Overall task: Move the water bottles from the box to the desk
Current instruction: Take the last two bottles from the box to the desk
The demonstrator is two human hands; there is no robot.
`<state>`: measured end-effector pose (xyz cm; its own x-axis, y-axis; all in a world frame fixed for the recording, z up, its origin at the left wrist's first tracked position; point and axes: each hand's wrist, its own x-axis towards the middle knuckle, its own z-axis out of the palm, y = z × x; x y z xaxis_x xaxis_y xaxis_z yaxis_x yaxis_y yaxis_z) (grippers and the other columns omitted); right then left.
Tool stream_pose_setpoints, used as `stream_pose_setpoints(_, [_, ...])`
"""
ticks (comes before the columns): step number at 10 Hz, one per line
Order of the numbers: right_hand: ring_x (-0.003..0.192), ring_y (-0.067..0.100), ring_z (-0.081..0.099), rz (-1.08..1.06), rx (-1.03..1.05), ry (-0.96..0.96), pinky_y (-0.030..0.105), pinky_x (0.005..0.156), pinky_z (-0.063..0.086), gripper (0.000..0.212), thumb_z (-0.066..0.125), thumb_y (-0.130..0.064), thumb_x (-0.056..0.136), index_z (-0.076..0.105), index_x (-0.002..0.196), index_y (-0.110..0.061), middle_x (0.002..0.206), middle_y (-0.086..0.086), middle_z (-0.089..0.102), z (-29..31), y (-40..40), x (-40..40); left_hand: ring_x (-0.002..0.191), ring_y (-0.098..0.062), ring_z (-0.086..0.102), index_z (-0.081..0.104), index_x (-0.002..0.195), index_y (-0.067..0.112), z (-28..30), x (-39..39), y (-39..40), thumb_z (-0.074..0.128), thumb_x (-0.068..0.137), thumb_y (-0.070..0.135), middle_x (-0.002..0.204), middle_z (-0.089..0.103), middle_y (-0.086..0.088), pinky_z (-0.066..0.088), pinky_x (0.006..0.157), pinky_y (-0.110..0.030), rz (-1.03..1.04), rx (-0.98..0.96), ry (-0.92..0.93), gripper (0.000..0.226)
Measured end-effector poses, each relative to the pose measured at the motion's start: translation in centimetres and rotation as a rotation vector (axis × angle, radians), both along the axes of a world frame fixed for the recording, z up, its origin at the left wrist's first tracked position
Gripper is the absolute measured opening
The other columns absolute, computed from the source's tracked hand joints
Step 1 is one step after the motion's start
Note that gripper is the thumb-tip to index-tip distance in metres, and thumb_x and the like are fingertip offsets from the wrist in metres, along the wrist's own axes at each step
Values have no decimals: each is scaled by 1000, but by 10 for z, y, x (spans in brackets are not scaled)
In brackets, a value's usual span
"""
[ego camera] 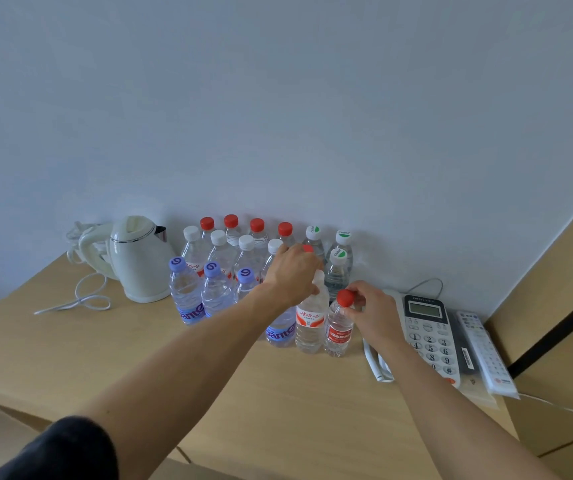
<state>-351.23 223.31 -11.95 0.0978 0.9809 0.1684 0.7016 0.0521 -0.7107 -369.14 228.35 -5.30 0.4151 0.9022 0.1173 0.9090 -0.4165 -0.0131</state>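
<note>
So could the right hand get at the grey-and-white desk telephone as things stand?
Probably yes. The right hand pinches the red cap of a small clear bottle, and the grey-and-white desk telephone lies just beside it on the wooden desk with nothing between; it must let go first.

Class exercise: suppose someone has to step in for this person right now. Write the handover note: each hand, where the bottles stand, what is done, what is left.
Left hand: curled over the top of the white-capped bottle in the front row.
Right hand: pinching the cap of the small red-capped bottle beside it.
Both bottles stand upright on the desk, between the kettle and the phone.
Done: many bottles already stand in rows against the wall.
Left: let go of these two. The box is out of view, so I cannot tell how many remain.
</note>
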Motion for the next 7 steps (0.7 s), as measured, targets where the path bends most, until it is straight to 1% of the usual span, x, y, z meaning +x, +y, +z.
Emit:
stream_pose_setpoints(1, [92,15,67,3,-11,-3,29,86,51,29,80,-10,78,68,103,-19,95,-4,73,0,1,0,114,-25,55,66,123,18,-1,-1,-2,76,86,43,116,67,-3,38,101,-38,-4,9,-9,46])
stream_pose_setpoints(2, [94,16,65,12,-27,-22,26,86,47,31,79,-8,79,68,107,-19,101,-2,72,-1,0,2,114,-23,53,65,124,22,-1,-6,-6,77,82,49,115,68,1,37,100,-37,-17,36,-46,51])
stream_pose_setpoints(3, [99,18,65,27,-35,-30,28,89,48,35,73,-4,82,68,113,-19,106,-1,72,1,-1,4,114,-21,53,63,124,25,5,-14,-11,75,81,55,116,67,5,37,100,-36,-23,93,-102,54])
stream_pose_setpoints(4, [99,17,64,26,-36,-32,24,82,43,36,68,-3,85,66,117,-19,107,-1,72,3,-2,3,112,-22,54,62,128,26,13,-23,-16,68,86,57,116,67,4,37,101,-36,10,122,-137,53])
stream_pose_setpoints(5, [98,17,64,29,-61,-26,25,79,42,30,66,-9,87,66,115,-20,103,-3,71,7,-2,3,114,-22,55,63,130,26,21,-35,-19,60,93,56,118,67,3,38,102,-36,71,135,-194,48])
stream_pose_setpoints(6, [104,19,66,22,-87,-28,29,84,48,27,65,-17,91,64,118,-18,110,-2,71,14,-3,4,115,-25,58,62,132,24,32,-45,-24,53,98,50,121,68,0,43,99,-39,145,99,-195,43])
stream_pose_setpoints(7, [98,18,65,-22,-64,-17,25,79,43,22,63,-27,95,65,113,-15,112,1,72,26,-5,4,112,-28,62,63,131,19,39,-56,-25,50,101,45,121,69,-6,50,95,-40,237,56,-236,42])
